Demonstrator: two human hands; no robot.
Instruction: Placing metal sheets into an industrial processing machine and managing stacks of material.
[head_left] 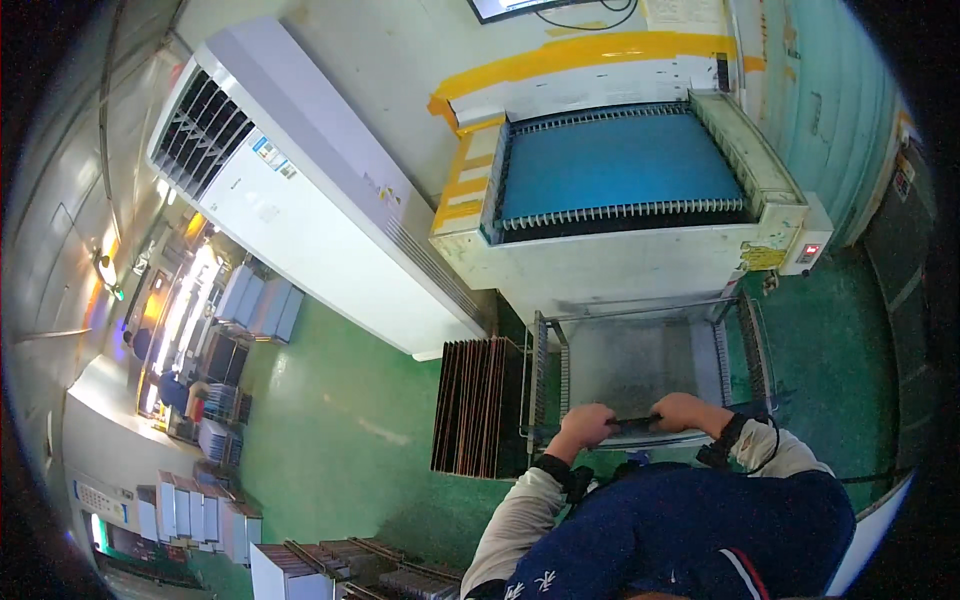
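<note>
Both my hands are at the near side of a metal rack (541, 375) with slotted, comb-like sides. My left hand (590, 425) is closed on one end of a short dark bar (634, 426), and my right hand (680, 411) is closed on its other end. My fingertips are partly hidden, and whether the bar belongs to the rack cannot be told. Between the rack's sides shows a grey, cloudy flat surface (640, 360). Beyond it, a blue panel (620, 165) lies in the top of a pale machine (600, 265) edged with toothed strips.
Left of the rack stands a row of dark, copper-edged panels (476, 408). A tall white air conditioner (330, 200) rises behind them. More stacked panels (330, 565) are at the lower left. A small box with a red switch (808, 253) is fixed to the machine's right. The floor (330, 420) is green.
</note>
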